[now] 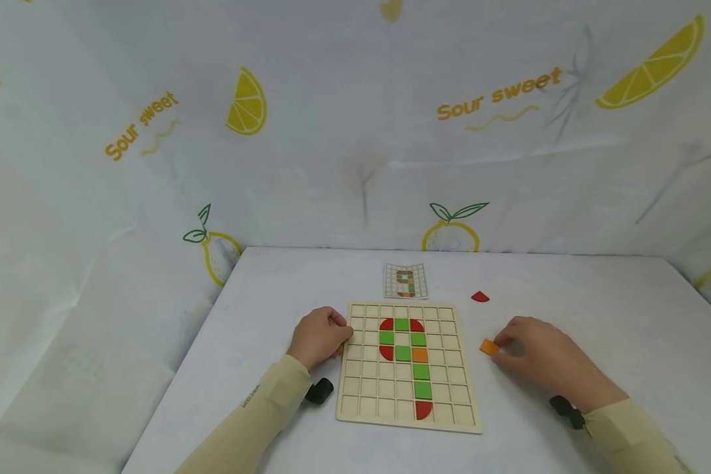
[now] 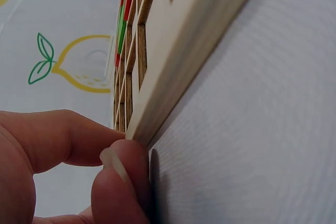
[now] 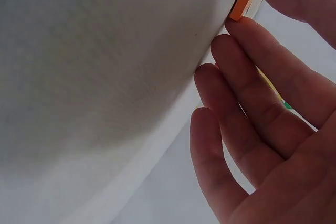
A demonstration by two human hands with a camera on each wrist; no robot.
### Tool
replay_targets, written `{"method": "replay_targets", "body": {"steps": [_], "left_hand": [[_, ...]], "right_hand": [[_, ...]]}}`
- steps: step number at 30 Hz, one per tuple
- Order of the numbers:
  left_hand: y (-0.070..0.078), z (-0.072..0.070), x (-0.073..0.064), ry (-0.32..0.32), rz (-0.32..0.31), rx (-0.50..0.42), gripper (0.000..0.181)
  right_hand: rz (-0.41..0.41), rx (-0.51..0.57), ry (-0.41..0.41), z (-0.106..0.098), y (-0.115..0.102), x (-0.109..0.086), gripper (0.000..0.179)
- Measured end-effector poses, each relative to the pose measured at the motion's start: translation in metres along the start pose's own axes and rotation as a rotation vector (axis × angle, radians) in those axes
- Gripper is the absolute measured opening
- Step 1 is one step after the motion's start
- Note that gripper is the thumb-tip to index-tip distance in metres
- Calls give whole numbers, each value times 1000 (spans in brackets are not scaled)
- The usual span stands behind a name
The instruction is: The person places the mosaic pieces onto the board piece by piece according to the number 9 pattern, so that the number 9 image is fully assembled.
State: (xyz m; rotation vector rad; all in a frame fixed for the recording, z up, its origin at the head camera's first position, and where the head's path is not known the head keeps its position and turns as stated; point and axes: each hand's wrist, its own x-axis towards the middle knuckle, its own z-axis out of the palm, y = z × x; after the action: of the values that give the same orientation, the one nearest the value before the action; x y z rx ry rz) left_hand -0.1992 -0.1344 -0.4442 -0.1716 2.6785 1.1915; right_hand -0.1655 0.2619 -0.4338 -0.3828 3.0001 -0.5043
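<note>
A pale wooden grid board [image 1: 367, 408] lies flat on the white table. Red rounded pieces [image 1: 423, 410], green square tiles [image 1: 422, 372] and an orange square tile [image 1: 419, 355] sit in its cells, forming a shape like a 9. My left hand [image 1: 318, 337] pinches the board's left edge; in the left wrist view its thumb and index finger meet at the board rim [image 2: 173, 72]. To the right of the board, my right hand [image 1: 539, 352] holds a loose orange square tile [image 1: 488, 347] between thumb and index finger, at the table surface. The other right fingers [image 3: 262, 108] extend beside it.
Behind the board lies a small pattern card [image 1: 389, 289] printed with a similar coloured figure. One loose red rounded piece [image 1: 480, 297] rests on the table at the back right. A white cloth backdrop [image 1: 332, 184] with lemon prints rises behind the table.
</note>
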Motion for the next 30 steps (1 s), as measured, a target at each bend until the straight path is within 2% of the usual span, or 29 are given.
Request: {"method": "replay_targets", "body": {"steps": [3, 10, 18, 30], "left_hand": [[0, -1, -1, 5, 1, -1, 14], [-2, -3, 0, 12, 7, 4, 14], [-2, -2, 1, 4, 3, -7, 13], [-2, 0, 3, -4, 2, -6, 13]], "right_hand": [[-2, 8, -5, 0, 0, 1, 19], [-72, 3, 42, -3, -12, 4, 14], [-67, -4, -11, -6, -47, 9, 12], [-213, 5, -46, 2, -99, 12, 12]]}}
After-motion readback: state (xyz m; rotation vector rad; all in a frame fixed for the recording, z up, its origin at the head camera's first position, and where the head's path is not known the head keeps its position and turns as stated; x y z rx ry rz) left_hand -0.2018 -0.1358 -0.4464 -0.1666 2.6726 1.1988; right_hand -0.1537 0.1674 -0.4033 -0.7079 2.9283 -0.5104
